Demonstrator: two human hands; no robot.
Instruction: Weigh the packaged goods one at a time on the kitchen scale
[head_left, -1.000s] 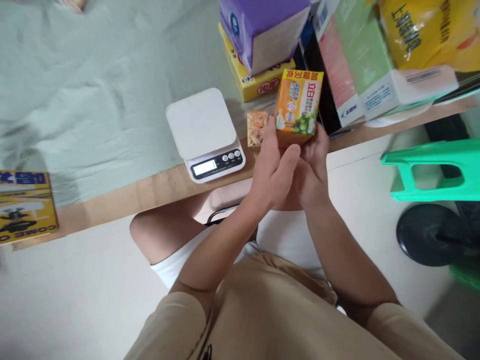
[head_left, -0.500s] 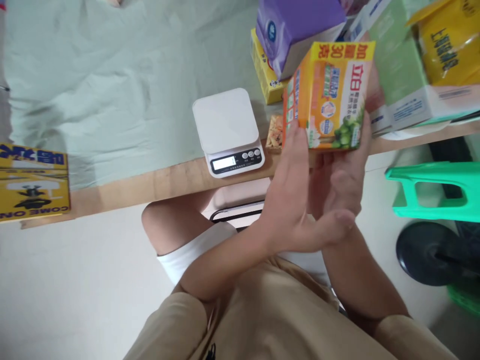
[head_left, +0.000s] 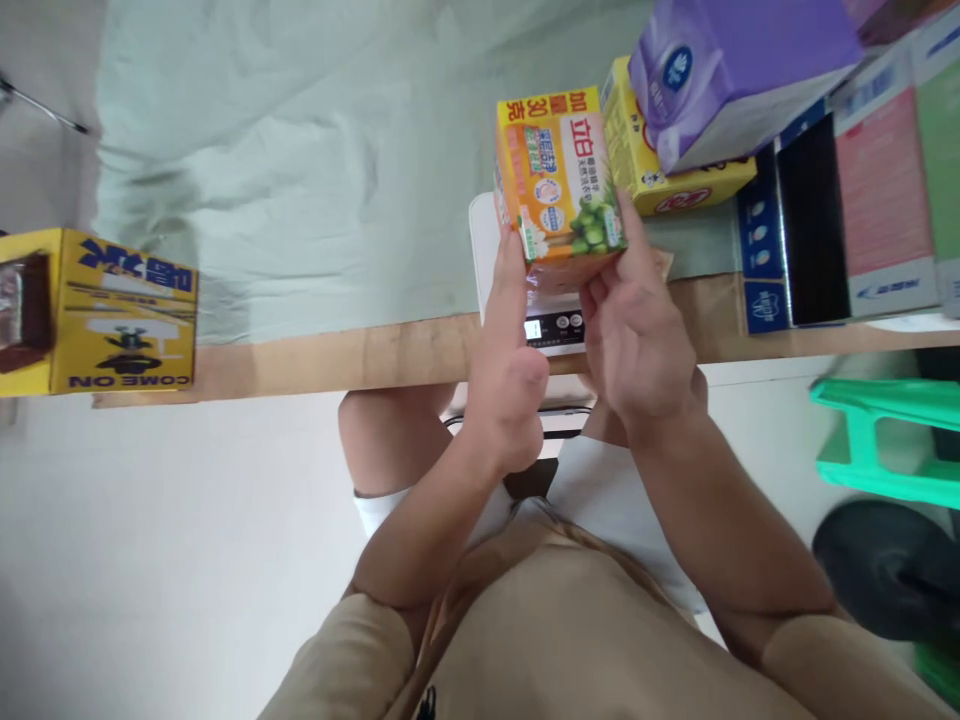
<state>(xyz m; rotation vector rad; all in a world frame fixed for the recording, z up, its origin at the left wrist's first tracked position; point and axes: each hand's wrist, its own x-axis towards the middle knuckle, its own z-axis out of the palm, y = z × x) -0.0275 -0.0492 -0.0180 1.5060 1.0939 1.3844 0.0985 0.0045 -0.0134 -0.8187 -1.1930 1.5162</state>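
You hold the orange box point(head_left: 559, 180) between both hands, lifted above the white scale point(head_left: 551, 325) at the near edge of the table point(head_left: 315, 355). Your left hand point(head_left: 506, 375) presses flat on its left side; your right hand point(head_left: 637, 345) grips its lower right corner with the fingers. The hold looks light, so the box could slip and drop onto the scale. Nearby to the right, the purple pack point(head_left: 739, 65) sits tilted on the yellow box point(head_left: 667, 165); a nudge could topple it.
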